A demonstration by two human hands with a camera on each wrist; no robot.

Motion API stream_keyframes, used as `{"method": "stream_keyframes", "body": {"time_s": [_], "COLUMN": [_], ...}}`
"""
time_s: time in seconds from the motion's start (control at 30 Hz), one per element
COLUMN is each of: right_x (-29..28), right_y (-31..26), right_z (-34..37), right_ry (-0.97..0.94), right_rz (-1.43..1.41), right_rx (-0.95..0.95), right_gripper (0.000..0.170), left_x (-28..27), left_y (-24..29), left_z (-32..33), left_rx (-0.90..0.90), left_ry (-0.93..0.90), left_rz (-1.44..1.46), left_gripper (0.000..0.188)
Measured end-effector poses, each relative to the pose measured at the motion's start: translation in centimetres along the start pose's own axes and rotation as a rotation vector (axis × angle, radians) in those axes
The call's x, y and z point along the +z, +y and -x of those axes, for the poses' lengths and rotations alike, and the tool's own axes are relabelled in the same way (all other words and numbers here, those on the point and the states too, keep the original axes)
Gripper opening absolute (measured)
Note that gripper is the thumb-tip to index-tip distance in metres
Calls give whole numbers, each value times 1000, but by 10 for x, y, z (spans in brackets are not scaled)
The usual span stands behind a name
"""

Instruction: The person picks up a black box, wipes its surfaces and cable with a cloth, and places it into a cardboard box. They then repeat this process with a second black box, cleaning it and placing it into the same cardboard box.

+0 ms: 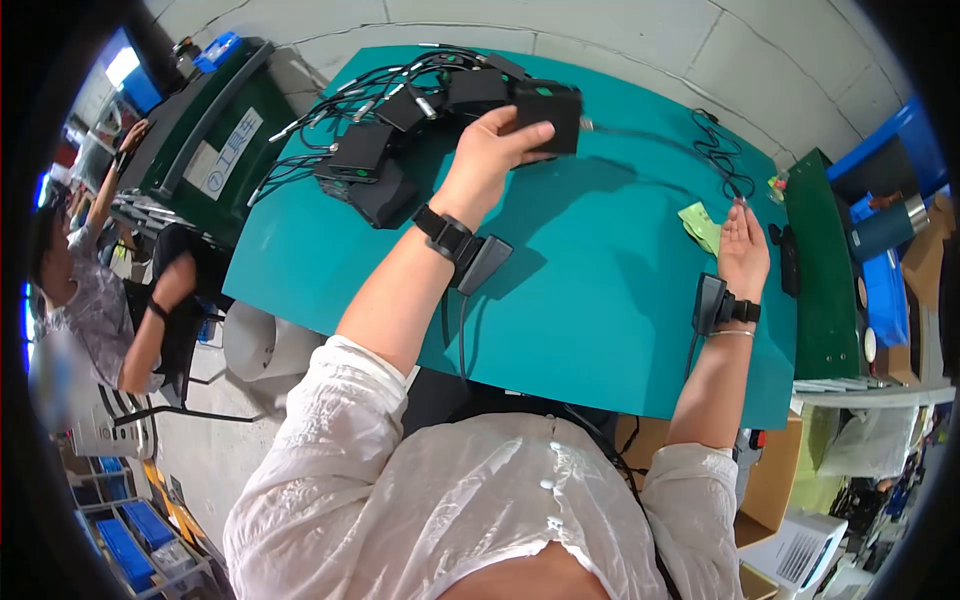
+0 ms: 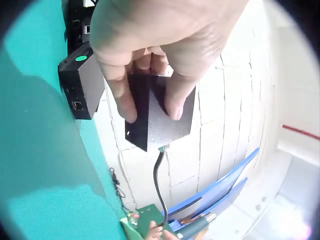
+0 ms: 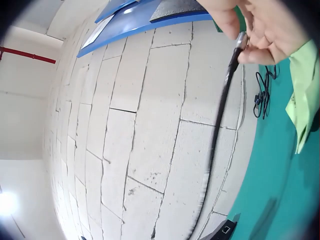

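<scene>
A black box (image 1: 552,112) is held at the upper middle of the head view by the left hand (image 1: 486,163), its grip closed around the box. At right, a cable (image 3: 215,132) is pinched at one end by the right hand (image 1: 743,255).

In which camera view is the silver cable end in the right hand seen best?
The right wrist view: the silver cable end appears large, pinched by the right hand. The head view shows it only tiny; in the left wrist view it is too small to make out.
</scene>
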State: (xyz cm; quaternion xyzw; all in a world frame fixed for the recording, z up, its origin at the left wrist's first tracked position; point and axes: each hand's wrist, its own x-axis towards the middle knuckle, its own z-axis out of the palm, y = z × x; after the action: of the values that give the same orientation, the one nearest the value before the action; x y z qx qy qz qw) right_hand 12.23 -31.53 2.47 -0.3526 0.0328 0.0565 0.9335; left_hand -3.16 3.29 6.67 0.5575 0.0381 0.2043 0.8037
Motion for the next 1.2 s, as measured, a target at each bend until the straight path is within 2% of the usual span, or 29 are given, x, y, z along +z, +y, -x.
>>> {"method": "stream_keyframes", "body": {"time_s": [0.03, 0.07, 0.1, 0.17, 0.2, 0.37, 0.43, 0.57, 0.63, 0.83, 0.9, 0.93, 0.97, 1.1, 1.2], "right_x": [5, 16, 24, 30, 31, 38, 37, 31, 29, 22, 20, 19, 19, 19, 17], "right_y": [1, 3, 5, 8, 9, 14, 15, 15, 15, 12, 10, 10, 9, -5, -42], "right_z": [4, 13, 19, 23, 24, 29, 29, 24, 23, 20, 19, 18, 18, 20, 34], "right_ry": [-13, -50, -86, -105, -130, -139, -142, -132, -129, -105, -93, -85, -73, -72, -136], "right_rz": [-3, 42, 87, 123, 140, 171, 176, 178, 186, 222, 216, 215, 229, 261, 354], "right_rx": [9, 4, -3, 2, 19, 46, 47, 31, 32, -27, -20, -29, -33, -75, -131], "right_gripper": [35, 36, 38, 38, 37, 33, 33, 33, 32, 30, 31, 31, 31, 30, 29], "left_x": [-4, -8, -12, -23, -33, -53, -53, -46, -46, -34, -30, -29, -28, -27, -22], "left_y": [2, 4, 7, 11, 6, -17, -20, -14, -13, -23, -20, -19, -17, -15, -12], "left_z": [-4, -9, -11, -14, -19, -31, -31, -24, -20, -18, -13, -12, -11, -7, -5], "left_rx": [40, 122, 132, 270, 259, 260, 310, 286, 170, 160, 19, -76, -80, -278, -330], "left_ry": [57, 117, 121, 250, 304, 286, 259, 267, 171, 146, 238, 242, 231, 118, -16], "left_rz": [226, 304, 300, 521, 569, 694, 635, 512, 262, 149, 148, 92, 93, -91, -182], "left_gripper": [26, 15, 15, 13, 8, 4, 2, 3, 7, 7, 14, 23, 23, 31, 29]}}
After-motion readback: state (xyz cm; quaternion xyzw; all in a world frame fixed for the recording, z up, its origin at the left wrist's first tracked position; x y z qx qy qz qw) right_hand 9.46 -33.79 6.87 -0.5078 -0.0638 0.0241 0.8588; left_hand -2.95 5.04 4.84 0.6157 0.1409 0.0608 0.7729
